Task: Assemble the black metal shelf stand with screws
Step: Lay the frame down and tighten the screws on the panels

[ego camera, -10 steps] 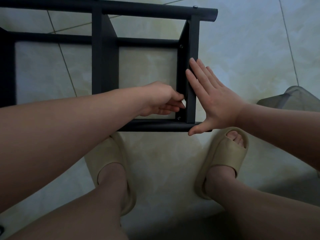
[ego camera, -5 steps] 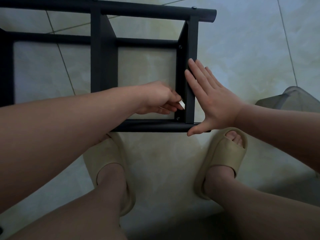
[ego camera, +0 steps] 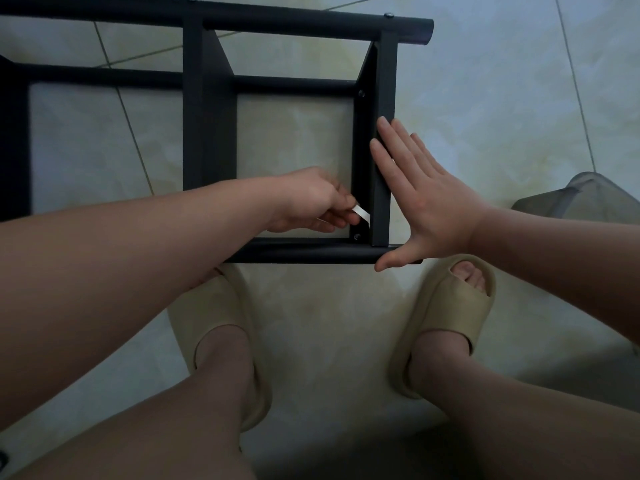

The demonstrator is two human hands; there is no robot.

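While the black metal shelf stand (ego camera: 194, 116) lies flat on the tiled floor (ego camera: 485, 98), both hands work at its nearest corner, just ahead of two feet in beige slides (ego camera: 450, 306). A grey thing (ego camera: 581, 199) sits on the floor beyond the right wrist; can't tell what it is.

The hands are apart, one each side of the end bar (ego camera: 384, 81). The right hand (ego camera: 426, 199) is flat, fingers straight, pressed on the bar's outer face, with the thumb stretched along the near tube (ego camera: 304, 251); it braces and grips nothing. The left hand (ego camera: 311, 202), inside the frame opening, pinches a flat silvery tool (ego camera: 362, 214), likely a small wrench. Its tip points down toward the corner screw (ego camera: 357, 236), just below the left fingertips. Whether the tip is seated on the screw head is too small to tell. A second screw (ego camera: 361, 93) sits farther up the same bar, beyond the right fingertips.

Likely step: tightening the corner screw.

Risks:
- The thin tool could slip off the head, since the pinch is light and the corner is cramped.
- An open-palm brace only pushes one way, so the bar could shift and misalign the joint.
- The screw could cross-thread if driven while the parts sit skewed.
- A dropped tool would land on the floor inside the frame opening.
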